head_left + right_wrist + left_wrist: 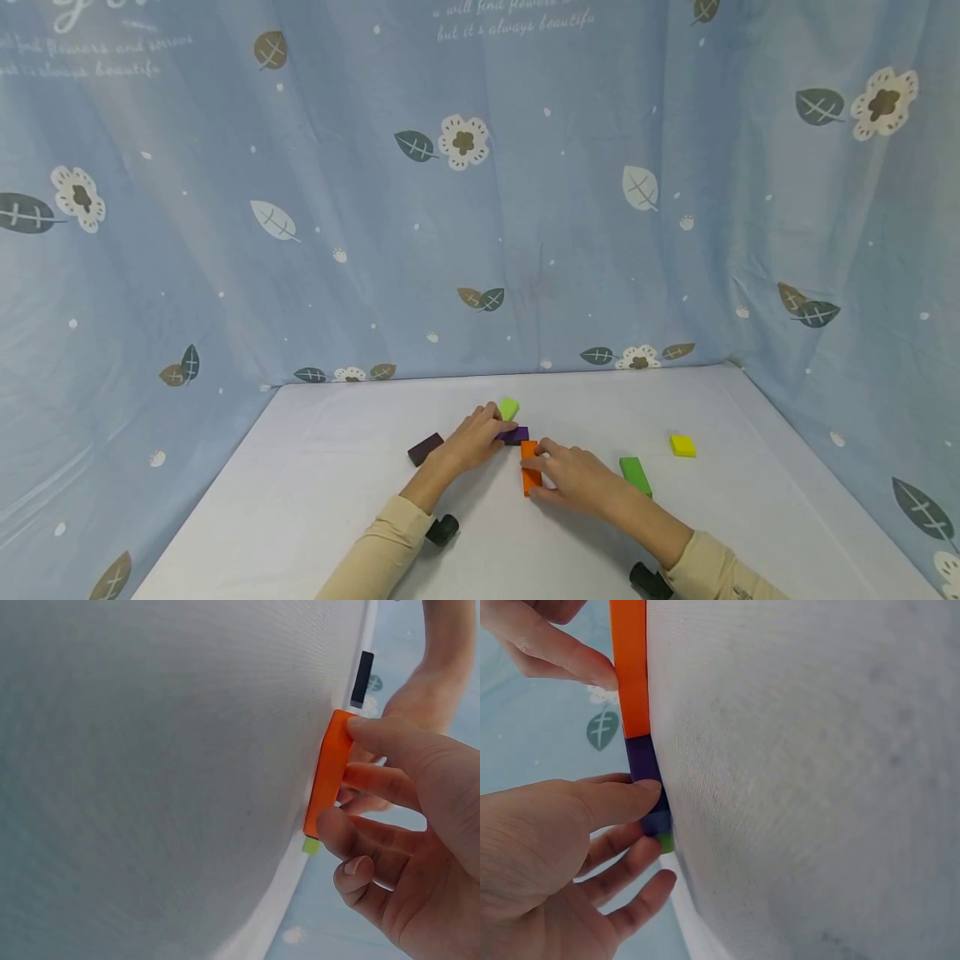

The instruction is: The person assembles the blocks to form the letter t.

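My left hand point(471, 440) holds a purple block point(517, 435) on the white table, its thumb on the near side in the left wrist view, where the purple block point(643, 757) meets the end of an orange block point(632, 667). A lime-green block point(509, 408) lies just beyond the purple one. Closer to me, the orange block point(531, 482) is held along its length by my right hand point(581, 477). In the right wrist view, the thumb touches one end of the orange block point(328, 784) and fingers touch it farther along.
A dark block point(426, 449) lies left of my left hand. To the right are a green block point(636, 476), close behind my right wrist, and a yellow block point(682, 446). A blue patterned curtain point(540, 208) borders the white tabletop point(337, 475) at the back and sides.
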Demonstrator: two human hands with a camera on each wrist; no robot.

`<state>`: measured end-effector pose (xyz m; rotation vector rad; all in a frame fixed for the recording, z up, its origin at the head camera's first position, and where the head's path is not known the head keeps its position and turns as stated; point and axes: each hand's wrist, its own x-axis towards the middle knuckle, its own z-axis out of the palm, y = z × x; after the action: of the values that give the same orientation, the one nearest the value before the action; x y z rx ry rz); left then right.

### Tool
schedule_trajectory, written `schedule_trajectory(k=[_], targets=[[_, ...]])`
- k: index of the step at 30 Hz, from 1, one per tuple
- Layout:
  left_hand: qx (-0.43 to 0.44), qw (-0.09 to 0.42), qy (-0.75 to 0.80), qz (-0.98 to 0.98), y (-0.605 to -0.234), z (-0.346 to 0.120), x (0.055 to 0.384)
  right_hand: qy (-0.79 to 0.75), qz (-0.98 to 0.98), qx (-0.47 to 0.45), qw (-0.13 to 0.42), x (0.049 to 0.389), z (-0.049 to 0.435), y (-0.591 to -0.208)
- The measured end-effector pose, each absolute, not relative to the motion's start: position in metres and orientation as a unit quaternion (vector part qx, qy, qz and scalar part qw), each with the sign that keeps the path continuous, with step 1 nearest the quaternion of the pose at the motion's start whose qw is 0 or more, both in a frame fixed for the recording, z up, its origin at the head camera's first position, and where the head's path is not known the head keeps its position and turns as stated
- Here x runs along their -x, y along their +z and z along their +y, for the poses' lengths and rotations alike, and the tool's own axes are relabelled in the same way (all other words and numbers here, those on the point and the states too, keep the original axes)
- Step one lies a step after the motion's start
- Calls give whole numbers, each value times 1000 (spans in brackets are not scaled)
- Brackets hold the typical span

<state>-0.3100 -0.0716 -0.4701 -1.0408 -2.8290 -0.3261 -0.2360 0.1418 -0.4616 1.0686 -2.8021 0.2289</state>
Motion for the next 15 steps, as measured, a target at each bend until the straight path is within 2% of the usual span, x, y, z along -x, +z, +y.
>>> schedule_trajectory(k=[15], targets=[[354,71,-101,-927,-466,-74,303,81,-928,-356,68,236,143,-462]])
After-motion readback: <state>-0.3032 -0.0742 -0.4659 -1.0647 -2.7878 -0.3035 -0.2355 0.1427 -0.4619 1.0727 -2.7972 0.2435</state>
